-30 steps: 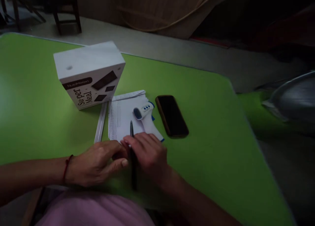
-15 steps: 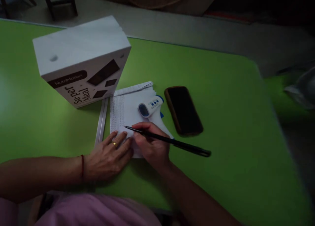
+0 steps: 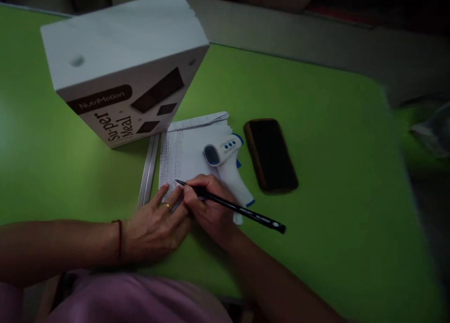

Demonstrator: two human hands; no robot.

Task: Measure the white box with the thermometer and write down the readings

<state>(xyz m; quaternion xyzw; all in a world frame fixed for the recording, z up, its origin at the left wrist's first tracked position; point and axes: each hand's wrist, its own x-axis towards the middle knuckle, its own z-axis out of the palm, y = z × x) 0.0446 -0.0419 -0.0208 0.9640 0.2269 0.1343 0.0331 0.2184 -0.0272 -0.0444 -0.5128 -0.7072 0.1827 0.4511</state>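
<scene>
A black pen (image 3: pixel 232 206) is pinched in my right hand (image 3: pixel 211 210), its tip at the written part of a white notepad (image 3: pixel 193 145). My left hand (image 3: pixel 158 224), with a gold ring and a red wrist string, lies flat with fingers stretched over the notepad's lower left corner. Small handwriting fills the pad's left side. On the pad's right side rests a white and blue infrared thermometer (image 3: pixel 230 161), just beyond my right hand; its handle slants toward the lower right. Whether the pen tip touches the paper, I cannot tell.
A tall white box (image 3: pixel 123 79) printed "NutriMotion Su-per Meal" stands behind the pad to the left. Right of the thermometer lies a phone (image 3: pixel 270 154) in a brown case. A metal strip (image 3: pixel 147 173) runs along the green table (image 3: pixel 333 173) beside the pad.
The pen's back end has swung toward me and to the left, while its tip stays at the writing. The whole view has shifted slightly, so the box appears larger.
</scene>
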